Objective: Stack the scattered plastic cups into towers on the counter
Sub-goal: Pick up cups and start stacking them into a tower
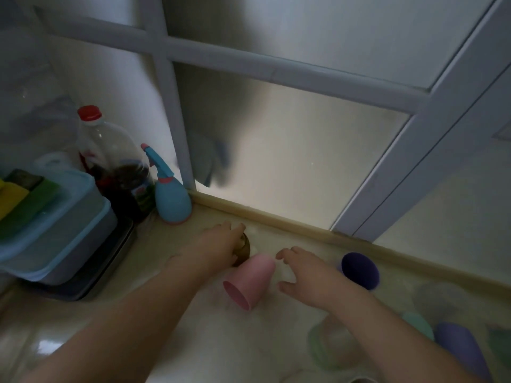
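Note:
A pink cup (250, 280) lies on its side on the pale counter (171, 322), mouth toward me. Just behind it stands a brown cup (243, 251), and my left hand (218, 244) grips it from above. My right hand (307, 269) hovers to the right of the pink cup, fingers spread and holding nothing. A dark purple cup (359, 269) lies on its side further right. At the lower right sit a lilac cup (459, 349), a teal cup (417, 324) and a pale green cup (329, 346), partly hidden by my right forearm.
A blue-lidded container (55, 228) with sponges stands at the left on a dark tray. Beside it are a red-capped bottle (113, 161) and a blue spray bottle (171, 197). A frosted window with a wooden sill (276, 217) borders the counter at the back.

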`<action>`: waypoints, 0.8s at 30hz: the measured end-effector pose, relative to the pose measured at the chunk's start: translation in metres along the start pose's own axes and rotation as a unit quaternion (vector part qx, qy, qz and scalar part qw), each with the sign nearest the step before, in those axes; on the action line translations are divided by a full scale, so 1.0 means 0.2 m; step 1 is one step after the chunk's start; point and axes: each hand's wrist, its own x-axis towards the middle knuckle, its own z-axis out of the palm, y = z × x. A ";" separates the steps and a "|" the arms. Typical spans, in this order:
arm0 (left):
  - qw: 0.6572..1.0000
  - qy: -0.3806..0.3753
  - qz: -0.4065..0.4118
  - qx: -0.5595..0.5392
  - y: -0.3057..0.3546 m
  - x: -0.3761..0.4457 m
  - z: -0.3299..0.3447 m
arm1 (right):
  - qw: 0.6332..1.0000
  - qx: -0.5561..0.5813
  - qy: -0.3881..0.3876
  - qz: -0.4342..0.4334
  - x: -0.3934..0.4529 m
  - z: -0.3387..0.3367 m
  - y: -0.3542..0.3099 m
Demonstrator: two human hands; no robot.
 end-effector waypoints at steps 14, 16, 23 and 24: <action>0.975 0.191 -0.096 -0.061 -0.28 -0.66 -0.39 | 0.996 -0.026 0.006 -0.089 0.13 0.05 -0.48; 0.968 0.197 -0.132 -0.084 -0.33 -0.76 -0.38 | 0.995 -0.023 -0.003 -0.100 0.19 0.10 -0.55; 0.953 0.204 -0.194 -0.115 -0.48 -0.99 -0.33 | 0.995 -0.028 -0.024 -0.089 0.41 0.30 -0.72; 0.951 0.207 -0.196 -0.116 -0.49 -1.00 -0.32 | 0.996 -0.030 -0.028 -0.084 0.43 0.32 -0.73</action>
